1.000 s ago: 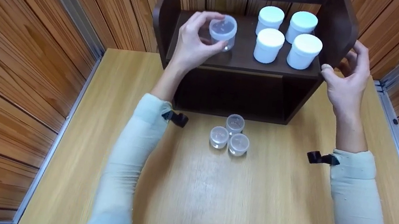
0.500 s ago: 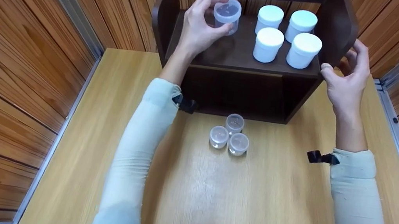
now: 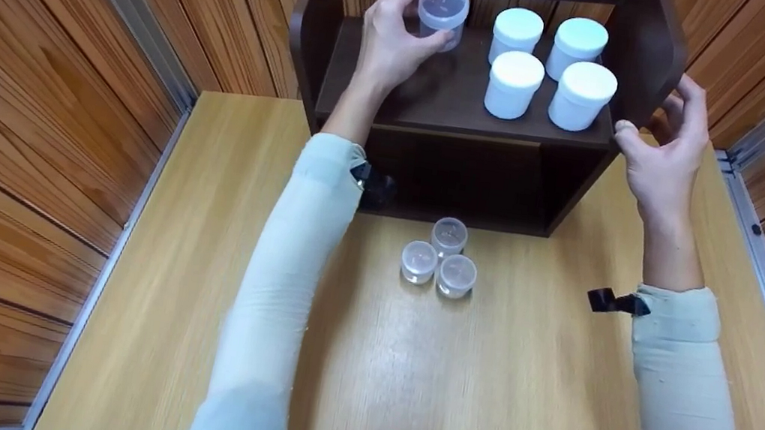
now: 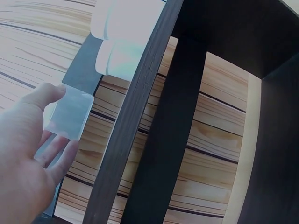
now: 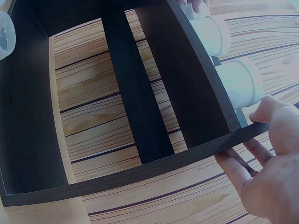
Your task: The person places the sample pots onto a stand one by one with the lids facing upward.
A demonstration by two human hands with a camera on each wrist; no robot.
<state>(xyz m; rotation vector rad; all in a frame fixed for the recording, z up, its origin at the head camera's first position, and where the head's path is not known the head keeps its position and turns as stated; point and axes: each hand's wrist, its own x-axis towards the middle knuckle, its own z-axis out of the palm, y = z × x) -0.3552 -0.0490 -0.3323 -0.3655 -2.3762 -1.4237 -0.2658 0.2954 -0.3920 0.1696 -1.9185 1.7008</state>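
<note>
My left hand (image 3: 394, 38) holds a translucent lidded plastic jar (image 3: 444, 15) between thumb and fingers, over the left part of the dark brown shelf's (image 3: 444, 109) upper board. In the left wrist view, a gap separates that jar (image 4: 70, 114) from the board. Several white lidded jars (image 3: 512, 86) stand on the board to its right, in two rows. My right hand (image 3: 669, 152) grips the shelf's right side panel (image 5: 196, 156), thumb at its front edge and fingers on the outer face.
Three small clear lidded jars (image 3: 457, 275) stand grouped on the wooden table (image 3: 402, 385) before the shelf. The shelf's lower compartment (image 3: 456, 180) opens towards me. Wood-plank walls (image 3: 20, 153) enclose the table at the sides and back.
My left hand has carried the translucent jar farther back over the upper board and slightly right. My right hand, the shelf and the other jars stay in place.
</note>
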